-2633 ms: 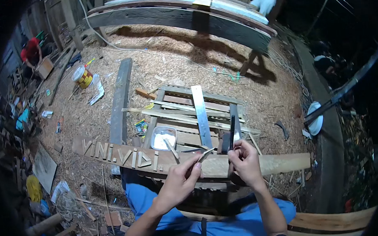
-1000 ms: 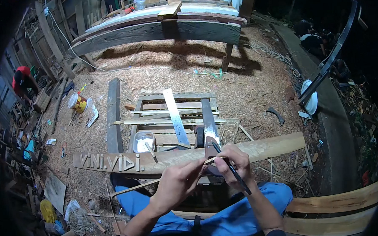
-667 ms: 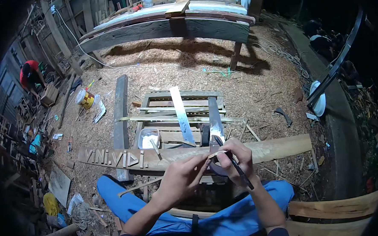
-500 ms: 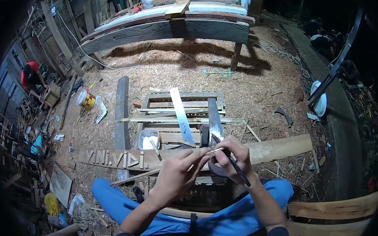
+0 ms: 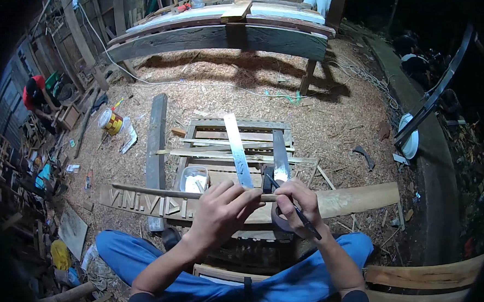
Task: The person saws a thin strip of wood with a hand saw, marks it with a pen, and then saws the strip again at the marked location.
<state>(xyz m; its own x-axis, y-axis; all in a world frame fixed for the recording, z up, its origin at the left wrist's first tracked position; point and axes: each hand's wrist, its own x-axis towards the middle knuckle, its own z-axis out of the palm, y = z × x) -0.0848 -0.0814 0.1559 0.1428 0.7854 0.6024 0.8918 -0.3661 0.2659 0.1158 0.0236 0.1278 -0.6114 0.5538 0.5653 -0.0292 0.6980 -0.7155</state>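
Observation:
My left hand (image 5: 223,212) is closed round a thin wooden strip (image 5: 151,189), which runs leftward above a plank. My right hand (image 5: 299,202) pinches the strip's right end and also holds a slim black pen (image 5: 310,228), its tip pointing up and away from me. Below the hands lies the long plank (image 5: 359,198); small wooden pieces on its left part form the letters "VINI.VIDI." (image 5: 140,202), partly covered by the strip. A roll of tape (image 5: 279,221) sits beneath my right hand, partly hidden.
Beyond the plank, a slatted wooden pallet (image 5: 207,122) carries a steel ruler (image 5: 235,143), a saw-like blade (image 5: 279,149) and a clear tub (image 5: 182,181) with white contents. A patterned bucket (image 5: 111,122) stands left. A workbench (image 5: 192,41) spans the back. A person in red (image 5: 35,93) bends at far left.
The long strip, earlier slanting low on the left, now lies raised between both hands. The short wooden piece held earlier no longer shows. The pen stays in my right hand.

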